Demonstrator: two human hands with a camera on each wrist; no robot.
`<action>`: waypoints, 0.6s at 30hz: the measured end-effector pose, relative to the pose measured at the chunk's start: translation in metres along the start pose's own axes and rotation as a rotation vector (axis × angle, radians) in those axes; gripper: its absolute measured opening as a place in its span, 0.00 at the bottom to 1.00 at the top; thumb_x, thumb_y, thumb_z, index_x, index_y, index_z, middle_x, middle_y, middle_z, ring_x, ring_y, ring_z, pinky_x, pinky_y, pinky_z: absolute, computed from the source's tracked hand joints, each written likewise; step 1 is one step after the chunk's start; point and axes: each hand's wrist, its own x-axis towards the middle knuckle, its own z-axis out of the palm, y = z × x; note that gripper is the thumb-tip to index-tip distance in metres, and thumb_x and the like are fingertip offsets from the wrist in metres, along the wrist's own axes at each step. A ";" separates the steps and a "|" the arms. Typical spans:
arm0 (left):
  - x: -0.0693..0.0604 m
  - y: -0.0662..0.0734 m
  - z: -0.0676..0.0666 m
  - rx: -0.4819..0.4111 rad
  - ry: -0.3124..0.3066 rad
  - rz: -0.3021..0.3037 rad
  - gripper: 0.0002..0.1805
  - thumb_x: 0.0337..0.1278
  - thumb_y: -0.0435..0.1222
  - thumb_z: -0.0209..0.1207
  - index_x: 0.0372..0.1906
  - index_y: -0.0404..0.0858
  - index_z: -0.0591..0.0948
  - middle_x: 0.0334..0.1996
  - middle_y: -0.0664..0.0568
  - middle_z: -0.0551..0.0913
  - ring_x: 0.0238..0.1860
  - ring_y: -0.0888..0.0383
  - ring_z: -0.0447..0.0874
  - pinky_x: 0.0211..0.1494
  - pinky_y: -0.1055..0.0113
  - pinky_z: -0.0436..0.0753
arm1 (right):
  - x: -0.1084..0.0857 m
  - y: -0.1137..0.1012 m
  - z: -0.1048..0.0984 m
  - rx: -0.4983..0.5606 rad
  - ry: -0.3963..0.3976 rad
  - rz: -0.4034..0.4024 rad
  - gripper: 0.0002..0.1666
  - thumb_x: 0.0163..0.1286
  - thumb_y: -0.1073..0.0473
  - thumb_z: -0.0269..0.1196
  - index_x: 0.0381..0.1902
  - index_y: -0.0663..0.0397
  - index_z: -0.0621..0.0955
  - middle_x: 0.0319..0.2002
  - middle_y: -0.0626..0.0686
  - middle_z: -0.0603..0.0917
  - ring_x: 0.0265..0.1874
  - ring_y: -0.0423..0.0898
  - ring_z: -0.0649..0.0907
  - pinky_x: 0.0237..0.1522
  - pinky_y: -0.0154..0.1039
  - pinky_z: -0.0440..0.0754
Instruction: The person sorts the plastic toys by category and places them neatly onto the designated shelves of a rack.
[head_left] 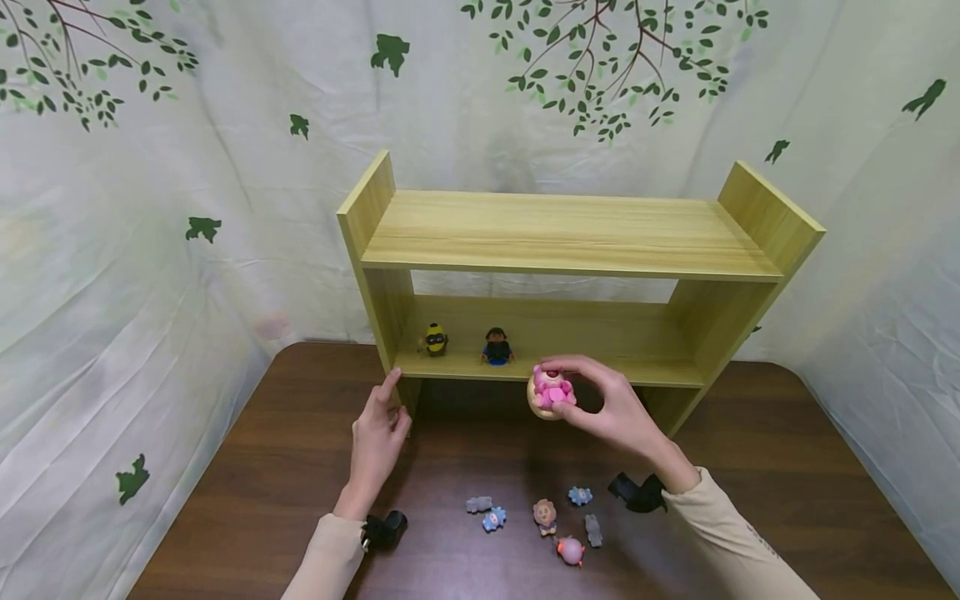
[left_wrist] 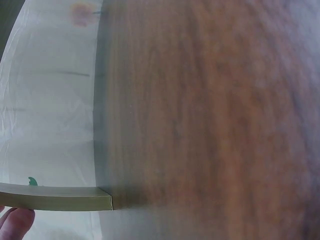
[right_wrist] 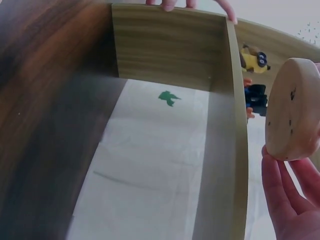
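My right hand (head_left: 611, 408) grips a pink bear figurine (head_left: 553, 390) with a round cream back, in front of the shelf's lower board. The right wrist view shows that smooth round underside (right_wrist: 291, 110), with fingertips along its rim. My left hand (head_left: 377, 440) touches the front edge of the wooden shelf's left side panel (head_left: 375, 308), its index finger reaching up to the lower board. Part of one fingertip (left_wrist: 19, 222) lies against the panel in the left wrist view. On the lower board stand a yellow minion figurine (head_left: 435, 340) and a dark-clothed figurine (head_left: 497, 347).
Several small figurines lie on the brown table (head_left: 247, 492), among them a tan lion-like one (head_left: 545, 517), a pink round one (head_left: 570, 550), a blue one (head_left: 493, 520) and a grey one (head_left: 593, 531). A white leaf-patterned cloth (head_left: 285, 192) hangs behind the shelf.
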 end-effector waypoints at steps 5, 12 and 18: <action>0.000 0.000 0.000 0.002 0.002 0.001 0.46 0.45 0.15 0.58 0.70 0.50 0.61 0.29 0.46 0.69 0.19 0.64 0.61 0.19 0.70 0.68 | 0.006 -0.020 -0.006 -0.003 0.013 0.031 0.24 0.54 0.75 0.67 0.51 0.69 0.78 0.50 0.62 0.80 0.48 0.52 0.79 0.50 0.41 0.77; 0.001 0.000 0.000 -0.001 0.004 0.003 0.46 0.45 0.15 0.58 0.70 0.49 0.61 0.29 0.46 0.69 0.19 0.64 0.61 0.19 0.70 0.68 | 0.011 -0.020 -0.011 -0.031 0.036 0.052 0.23 0.54 0.75 0.66 0.51 0.70 0.78 0.49 0.62 0.81 0.48 0.53 0.79 0.50 0.42 0.77; 0.001 0.000 0.000 -0.003 0.003 0.004 0.46 0.45 0.15 0.58 0.70 0.49 0.61 0.29 0.46 0.68 0.19 0.65 0.60 0.19 0.70 0.67 | 0.014 -0.016 -0.014 -0.028 0.041 0.075 0.25 0.56 0.74 0.65 0.54 0.70 0.77 0.50 0.62 0.80 0.49 0.52 0.79 0.52 0.44 0.76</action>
